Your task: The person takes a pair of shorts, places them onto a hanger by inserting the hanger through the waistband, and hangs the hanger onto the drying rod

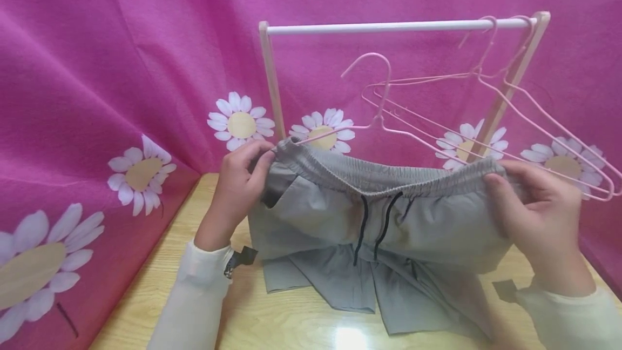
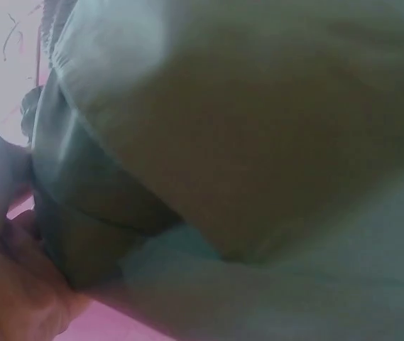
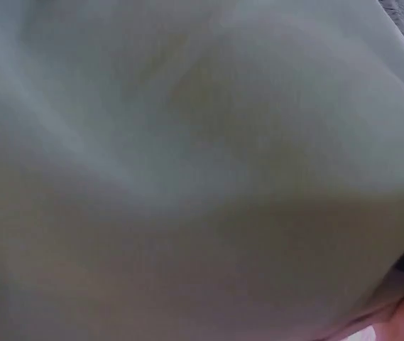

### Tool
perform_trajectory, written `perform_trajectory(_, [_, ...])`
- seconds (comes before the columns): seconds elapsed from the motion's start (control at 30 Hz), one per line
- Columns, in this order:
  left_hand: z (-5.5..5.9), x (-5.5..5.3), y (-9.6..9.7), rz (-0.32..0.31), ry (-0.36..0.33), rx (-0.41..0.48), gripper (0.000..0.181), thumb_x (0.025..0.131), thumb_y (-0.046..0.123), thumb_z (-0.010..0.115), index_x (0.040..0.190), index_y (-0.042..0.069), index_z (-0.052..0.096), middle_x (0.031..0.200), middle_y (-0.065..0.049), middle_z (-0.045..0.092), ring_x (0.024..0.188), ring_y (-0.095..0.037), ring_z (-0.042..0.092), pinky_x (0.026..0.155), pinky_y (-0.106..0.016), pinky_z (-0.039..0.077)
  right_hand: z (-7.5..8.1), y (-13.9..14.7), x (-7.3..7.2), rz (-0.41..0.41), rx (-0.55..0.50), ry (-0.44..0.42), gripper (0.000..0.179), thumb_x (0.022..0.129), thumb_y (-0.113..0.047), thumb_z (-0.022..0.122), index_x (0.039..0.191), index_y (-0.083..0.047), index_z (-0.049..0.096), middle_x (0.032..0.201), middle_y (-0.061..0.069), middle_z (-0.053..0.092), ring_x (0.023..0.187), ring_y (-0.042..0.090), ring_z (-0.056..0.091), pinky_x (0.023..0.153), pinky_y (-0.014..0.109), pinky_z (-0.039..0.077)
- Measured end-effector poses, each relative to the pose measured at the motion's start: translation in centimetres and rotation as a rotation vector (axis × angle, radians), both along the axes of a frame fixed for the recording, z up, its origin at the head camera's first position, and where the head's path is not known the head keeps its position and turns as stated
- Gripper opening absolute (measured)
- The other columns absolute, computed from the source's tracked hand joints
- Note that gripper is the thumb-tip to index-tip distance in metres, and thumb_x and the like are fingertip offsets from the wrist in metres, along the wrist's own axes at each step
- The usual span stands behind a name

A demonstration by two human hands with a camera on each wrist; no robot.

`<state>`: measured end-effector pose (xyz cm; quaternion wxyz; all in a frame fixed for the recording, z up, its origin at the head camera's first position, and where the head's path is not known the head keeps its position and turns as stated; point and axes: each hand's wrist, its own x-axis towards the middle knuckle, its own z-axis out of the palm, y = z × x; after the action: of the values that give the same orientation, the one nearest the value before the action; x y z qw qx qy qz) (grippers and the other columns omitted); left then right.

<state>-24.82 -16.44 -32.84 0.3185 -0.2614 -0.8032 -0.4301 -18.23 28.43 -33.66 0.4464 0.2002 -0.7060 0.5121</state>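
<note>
Grey shorts with an elastic waistband and black drawstrings hang between my two hands, their legs draping down toward the table. My left hand pinches the waistband at its left end, beside a pocket opening. At the other end my right hand grips the waistband, thumb in front. A pink wire hanger rises out of the waist opening, its hook upright and its lower part hidden inside the shorts. Grey fabric fills most of the left wrist view, and the shorts nearly fill the right wrist view.
Behind the shorts stands a small rack with a white rod and wooden posts. Two more pink hangers hang at its right end, reaching close to my right hand. Below is a wooden table; a pink daisy-print cloth stands around it.
</note>
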Motion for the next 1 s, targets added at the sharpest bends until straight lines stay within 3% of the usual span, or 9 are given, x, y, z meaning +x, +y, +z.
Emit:
perform_trajectory(0.23, [0.3,0.6,0.6,0.043,0.046,0.041,0.011,0.106,0.009,0.069,0.109,-0.001,0.075,0.099,-0.013,0.073,0.089,-0.021,0.062,0.083,-0.025,0.052,-0.2,1.4,0.2,0.204,-0.129,-0.085,0.029,0.084,0.023,0.074,0.112,0.025,0.070,0.099,0.002,0.084,0.078,0.002,0.076,0.072,0.011,0.059])
perform_trajectory(0.33, [0.4,0.8,0.8,0.062,0.068,0.061,0.011,0.106,0.008,0.069,0.106,-0.002,0.073,0.095,-0.014,0.070,0.086,-0.021,0.058,0.080,-0.025,0.048,-0.1,1.8,0.1,0.144,-0.040,-0.149,0.021,0.087,0.021,0.073,0.108,0.020,0.074,0.102,-0.003,0.082,0.089,0.003,0.073,0.080,0.011,0.057])
perform_trajectory(0.47, [0.3,0.9,0.8,0.074,0.054,0.050,0.011,0.107,0.010,0.068,0.106,0.000,0.072,0.095,-0.013,0.069,0.084,-0.020,0.057,0.078,-0.024,0.048,-0.2,2.1,-0.2,0.038,0.114,-0.164,0.012,0.093,0.016,0.071,0.104,0.015,0.075,0.105,-0.011,0.079,0.099,0.003,0.069,0.089,0.012,0.053])
perform_trajectory(0.53, [0.3,0.9,0.9,0.074,0.039,0.037,0.011,0.107,0.011,0.068,0.107,0.001,0.072,0.095,-0.012,0.069,0.083,-0.020,0.057,0.077,-0.024,0.048,-0.3,2.2,-0.3,0.017,0.130,-0.165,0.013,0.094,0.014,0.072,0.106,0.014,0.076,0.105,-0.014,0.079,0.098,0.001,0.069,0.089,0.011,0.052])
perform_trajectory(0.67, [0.4,1.0,1.0,0.080,0.033,0.029,0.012,0.107,0.012,0.068,0.109,0.001,0.073,0.098,-0.012,0.071,0.086,-0.021,0.060,0.080,-0.026,0.052,-0.5,2.4,-0.5,-0.003,0.118,-0.159,0.016,0.094,0.014,0.072,0.109,0.016,0.076,0.104,-0.019,0.080,0.096,-0.002,0.071,0.087,0.010,0.053])
perform_trajectory(0.83, [0.3,0.9,1.1,0.077,0.041,0.039,0.012,0.106,0.011,0.070,0.110,0.000,0.074,0.100,-0.012,0.073,0.085,-0.021,0.061,0.079,-0.023,0.052,-0.5,2.3,-0.6,-0.002,0.050,-0.098,0.015,0.093,0.016,0.073,0.106,0.021,0.074,0.099,-0.014,0.082,0.085,-0.003,0.071,0.079,0.010,0.056])
perform_trajectory(1.0, [0.3,1.0,1.4,0.070,0.065,0.056,0.013,0.105,0.010,0.071,0.112,0.000,0.074,0.103,-0.013,0.073,0.086,-0.020,0.063,0.081,-0.019,0.053,-0.3,1.9,-0.4,0.082,-0.063,-0.021,0.014,0.091,0.019,0.073,0.104,0.025,0.073,0.098,-0.005,0.084,0.082,0.000,0.073,0.075,0.010,0.057])
